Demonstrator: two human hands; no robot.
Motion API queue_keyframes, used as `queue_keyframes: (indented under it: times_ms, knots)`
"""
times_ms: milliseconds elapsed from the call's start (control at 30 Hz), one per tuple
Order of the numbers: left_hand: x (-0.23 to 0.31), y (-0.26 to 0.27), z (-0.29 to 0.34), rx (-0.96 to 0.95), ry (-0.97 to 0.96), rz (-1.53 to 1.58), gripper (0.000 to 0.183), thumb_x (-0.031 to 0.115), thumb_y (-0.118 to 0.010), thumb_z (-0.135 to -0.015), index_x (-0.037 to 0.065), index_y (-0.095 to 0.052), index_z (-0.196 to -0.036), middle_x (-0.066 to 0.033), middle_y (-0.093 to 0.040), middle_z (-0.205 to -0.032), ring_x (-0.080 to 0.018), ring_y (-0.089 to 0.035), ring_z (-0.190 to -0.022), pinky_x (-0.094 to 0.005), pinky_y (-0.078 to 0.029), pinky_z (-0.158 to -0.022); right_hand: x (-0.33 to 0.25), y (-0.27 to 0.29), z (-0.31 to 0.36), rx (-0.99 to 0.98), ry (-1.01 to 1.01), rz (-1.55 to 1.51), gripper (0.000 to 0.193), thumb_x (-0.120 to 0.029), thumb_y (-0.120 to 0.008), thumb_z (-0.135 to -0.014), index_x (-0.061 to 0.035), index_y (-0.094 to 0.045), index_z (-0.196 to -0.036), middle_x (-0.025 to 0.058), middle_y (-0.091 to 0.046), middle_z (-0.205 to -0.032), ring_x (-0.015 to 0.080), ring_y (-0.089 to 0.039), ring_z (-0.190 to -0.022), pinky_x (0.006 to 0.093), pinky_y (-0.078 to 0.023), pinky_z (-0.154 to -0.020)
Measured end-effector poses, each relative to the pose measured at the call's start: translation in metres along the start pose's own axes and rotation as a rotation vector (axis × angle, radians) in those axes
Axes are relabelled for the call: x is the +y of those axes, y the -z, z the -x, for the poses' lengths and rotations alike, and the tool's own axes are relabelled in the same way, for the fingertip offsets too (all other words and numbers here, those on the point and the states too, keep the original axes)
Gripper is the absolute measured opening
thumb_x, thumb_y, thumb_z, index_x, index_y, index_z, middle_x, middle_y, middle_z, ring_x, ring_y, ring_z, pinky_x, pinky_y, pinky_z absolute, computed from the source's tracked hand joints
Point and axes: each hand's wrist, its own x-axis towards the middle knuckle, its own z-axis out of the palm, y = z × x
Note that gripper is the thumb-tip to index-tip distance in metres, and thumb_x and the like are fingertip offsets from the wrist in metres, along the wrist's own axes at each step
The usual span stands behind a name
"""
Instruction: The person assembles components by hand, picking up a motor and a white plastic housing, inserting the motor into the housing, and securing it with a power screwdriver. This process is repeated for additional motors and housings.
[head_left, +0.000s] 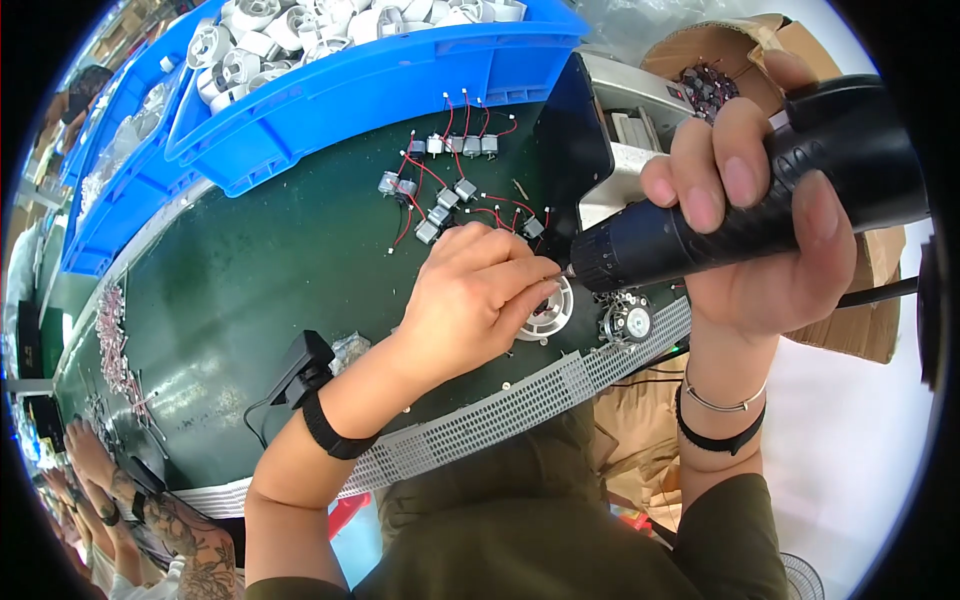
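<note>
My right hand [765, 275] is wrapped round a black electric screwdriver [650, 240], held nearly level with its bit pointing left. At the bit's tip, the thumb and fingers of my left hand [465, 295] are pinched together. Whatever lies between them is too small and covered to make out. Just below the fingertips sits a round white plastic housing [553, 322], partly hidden by my left hand. To its right lies another round piece with a silvery centre [632, 322]. Beyond my left hand, several small silver motors [465, 190] with red wires are spread on the green tabletop [270, 260].
A blue bin [370, 85] heaped with white plastic parts [290, 30] stands at the back. A black adapter [305, 365] lies left of my forearm. White perforated strip [480, 420] lines the near edge. At back right is a cardboard box [800, 45]; at far left, a co-worker's hand [90, 455].
</note>
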Motion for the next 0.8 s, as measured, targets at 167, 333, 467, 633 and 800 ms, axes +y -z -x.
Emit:
queue_keyframes:
  times_ms: [167, 333, 467, 633, 800]
  knots:
    - [0.002, -0.003, 0.005, 0.099, 0.051, -0.069, 0.014, 0.012, -0.075, -0.066, 0.008, -0.065, -0.075, -0.0018, -0.056, -0.071, -0.0211, -0.054, -0.067, -0.0336, -0.041, -0.062, -0.01, -0.007, -0.001, -0.06, 0.052, 0.006, 0.061, -0.029, -0.046, -0.088, -0.002, -0.023, -0.138, 0.0034, -0.047, -0.088, 0.0158, -0.047, -0.078, 0.0364, -0.039, -0.077]
    - [0.004, 0.0, 0.004, 0.103, 0.04, -0.122, 0.016, 0.012, -0.077, -0.063, 0.008, -0.062, -0.069, -0.0021, -0.054, -0.07, -0.0213, -0.054, -0.066, -0.0333, -0.041, -0.06, -0.012, -0.014, -0.003, -0.065, -0.017, 0.005, 0.062, -0.03, -0.047, -0.088, -0.0024, -0.022, -0.138, 0.0033, -0.047, -0.088, 0.0158, -0.047, -0.079, 0.0364, -0.039, -0.077]
    - [0.004, -0.001, 0.003, 0.1, 0.022, -0.115, 0.017, 0.013, -0.077, -0.062, 0.009, -0.062, -0.068, -0.0018, -0.053, -0.069, -0.021, -0.053, -0.065, -0.0334, -0.04, -0.06, -0.009, -0.014, -0.004, -0.093, -0.005, -0.005, 0.063, -0.029, -0.048, -0.087, -0.0019, -0.022, -0.138, 0.0032, -0.047, -0.088, 0.0157, -0.047, -0.079, 0.0364, -0.039, -0.077]
    - [0.004, 0.0, 0.002, 0.098, 0.017, -0.125, 0.018, 0.013, -0.077, -0.061, 0.009, -0.061, -0.067, -0.0015, -0.052, -0.068, -0.0206, -0.052, -0.064, -0.0334, -0.04, -0.06, -0.007, -0.016, -0.004, -0.074, -0.028, 0.007, 0.063, -0.03, -0.048, -0.087, -0.0025, -0.022, -0.138, 0.003, -0.047, -0.088, 0.0156, -0.048, -0.079, 0.0364, -0.039, -0.077]
    - [0.006, 0.0, 0.0, 0.099, 0.009, -0.132, 0.018, 0.014, -0.078, -0.061, 0.009, -0.062, -0.068, -0.0012, -0.052, -0.068, -0.0202, -0.053, -0.065, -0.0333, -0.04, -0.06, -0.005, -0.017, 0.0, -0.04, -0.038, 0.018, 0.062, -0.031, -0.048, -0.087, -0.0041, -0.023, -0.138, 0.002, -0.047, -0.087, 0.0149, -0.047, -0.078, 0.0358, -0.038, -0.078]
